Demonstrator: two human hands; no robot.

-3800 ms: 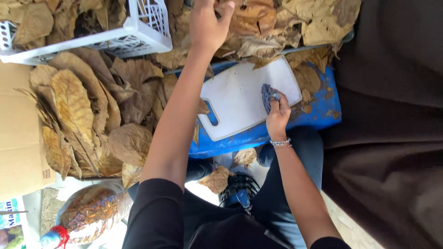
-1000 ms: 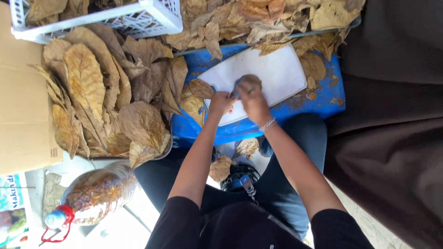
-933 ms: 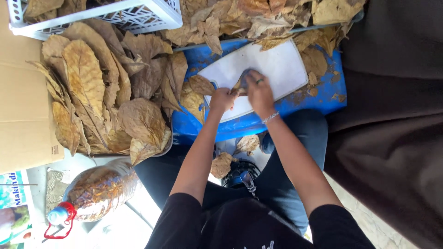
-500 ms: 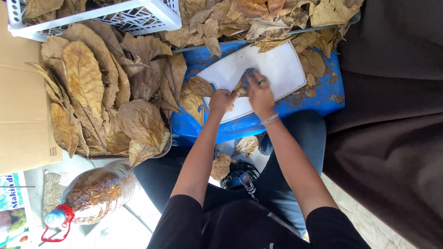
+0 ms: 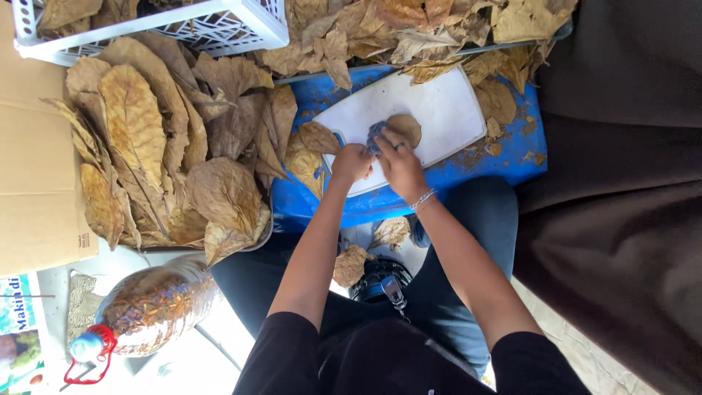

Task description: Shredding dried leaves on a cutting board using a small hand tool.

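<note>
While the left hand (image 5: pixel 352 162) is fisted, the right hand (image 5: pixel 398 162) grips a blue cloth (image 5: pixel 376 134) on the cutting board (image 5: pixel 446 110)

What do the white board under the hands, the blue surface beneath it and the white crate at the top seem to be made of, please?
The white cutting board looks like smooth matte plastic, with rounded corners and a moulded handle slot. The blue surface looks like glossy hard plastic, perhaps a tub lid, though leaf crumbs cover much of it. The white crate seems to be moulded plastic, judging by its lattice wall.
</note>
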